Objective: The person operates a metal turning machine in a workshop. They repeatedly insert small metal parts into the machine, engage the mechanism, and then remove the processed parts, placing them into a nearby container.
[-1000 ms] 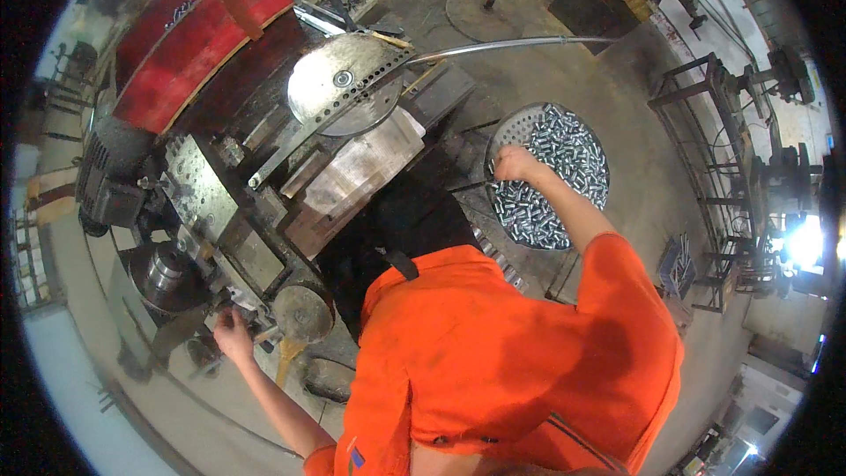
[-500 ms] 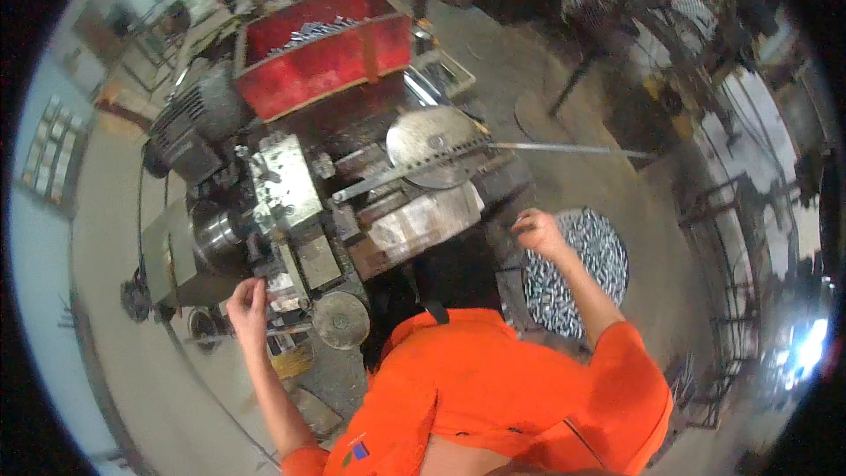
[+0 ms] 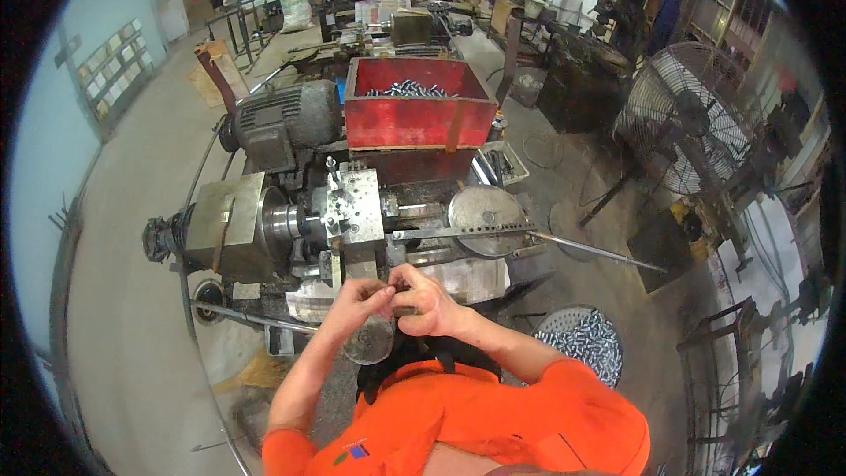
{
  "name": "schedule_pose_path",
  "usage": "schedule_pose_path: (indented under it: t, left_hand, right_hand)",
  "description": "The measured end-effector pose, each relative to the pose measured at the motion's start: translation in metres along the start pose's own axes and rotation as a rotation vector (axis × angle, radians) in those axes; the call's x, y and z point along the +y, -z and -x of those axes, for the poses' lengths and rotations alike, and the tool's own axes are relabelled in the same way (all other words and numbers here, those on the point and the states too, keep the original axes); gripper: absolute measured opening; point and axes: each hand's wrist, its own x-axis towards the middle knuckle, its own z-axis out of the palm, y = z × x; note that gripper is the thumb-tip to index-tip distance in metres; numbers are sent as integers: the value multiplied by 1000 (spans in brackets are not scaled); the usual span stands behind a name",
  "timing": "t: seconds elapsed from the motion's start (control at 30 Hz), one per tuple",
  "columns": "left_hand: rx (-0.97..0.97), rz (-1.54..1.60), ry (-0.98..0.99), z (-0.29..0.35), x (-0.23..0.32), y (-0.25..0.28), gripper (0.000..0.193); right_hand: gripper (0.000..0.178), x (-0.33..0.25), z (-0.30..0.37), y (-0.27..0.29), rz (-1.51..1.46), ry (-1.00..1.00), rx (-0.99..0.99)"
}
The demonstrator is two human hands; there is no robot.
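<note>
My left hand (image 3: 354,307) and my right hand (image 3: 427,301) meet in front of the machine, fingertips touching. Both are closed in a pinch; whatever small piece lies between the fingers is hidden. Just beyond them stands a lathe-like machine with a round metal spindle head (image 3: 280,222) on its left and an oily tool block (image 3: 354,207) in the middle. A perforated flat bar (image 3: 454,232) crosses to the right, over a round steel disc (image 3: 483,210). Below my hands a smaller round plate (image 3: 368,344) shows in part.
Behind the machine sits a red bin (image 3: 419,123) holding shiny metal pieces. A perforated round basin (image 3: 551,322) with many small metal parts (image 3: 595,348) is at my right. A long rod (image 3: 599,251) sticks out rightward. Left are an electric motor (image 3: 295,119) and at right a large fan (image 3: 692,115).
My hands were apart, the left by the machine's left side and the right over the basin. Now they have come together at the middle. The view has tilted up and turned.
</note>
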Motion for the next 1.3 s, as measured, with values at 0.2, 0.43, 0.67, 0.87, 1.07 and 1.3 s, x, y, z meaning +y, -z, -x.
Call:
schedule_pose_path:
  t: [0.2, 0.43, 0.67, 0.87, 1.07, 1.3]
  left_hand:
    - [-110, -190, 84, 5, 0, 17, 40]
    - [42, -298, 39, 30, 10, 69, 32]
    - [953, -481, 64, 187, 4, 187, 18]
    - [1046, -859, 497, 311, -62, 184, 30]
    - [1153, -761, 655, 304, -92, 140, 33]
    - [1049, -1133, 898, 302, -112, 170, 22]
  right_hand:
    - [21, 11, -5, 0, 140, 182, -158]
    - [30, 14, -48, -1, 292, 205, -337]
    - [20, 71, -166, -58, 535, 172, -374]
    - [27, 113, -194, -93, 527, -89, -538]
    - [31, 112, -193, -91, 456, 14, -524]
    - [23, 111, -207, -90, 372, 127, -590]
